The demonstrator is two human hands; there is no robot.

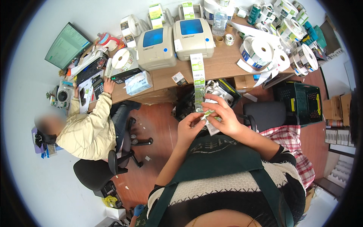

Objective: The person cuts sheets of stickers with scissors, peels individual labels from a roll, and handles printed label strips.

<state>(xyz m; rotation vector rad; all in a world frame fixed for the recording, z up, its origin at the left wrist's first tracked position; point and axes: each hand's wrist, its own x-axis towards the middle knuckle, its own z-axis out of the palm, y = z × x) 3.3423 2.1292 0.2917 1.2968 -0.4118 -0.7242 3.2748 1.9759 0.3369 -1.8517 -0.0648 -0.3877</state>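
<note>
A long strip of white and green printed labels [199, 75] hangs from the front of the right-hand label printer [194, 38] down to my hands. My left hand [190, 128] is closed, thumb and fingers pinching the strip's lower end from the left. From the other side, my right hand [224, 116] pinches the same end, its upper fingers bent over the strip. A short white tail of labels [212, 129] pokes out below the fingers, in front of my dark green apron [223, 155]. The fingertips partly cover the labels between them.
Another label printer [157, 47] stands to the left. Label rolls [261, 47] crowd the desk's right. A bin of waste [217, 90] sits below. At left a seated person [89, 119] works at a desk. A black chair [264, 113] and green crate [306, 102] stand at right.
</note>
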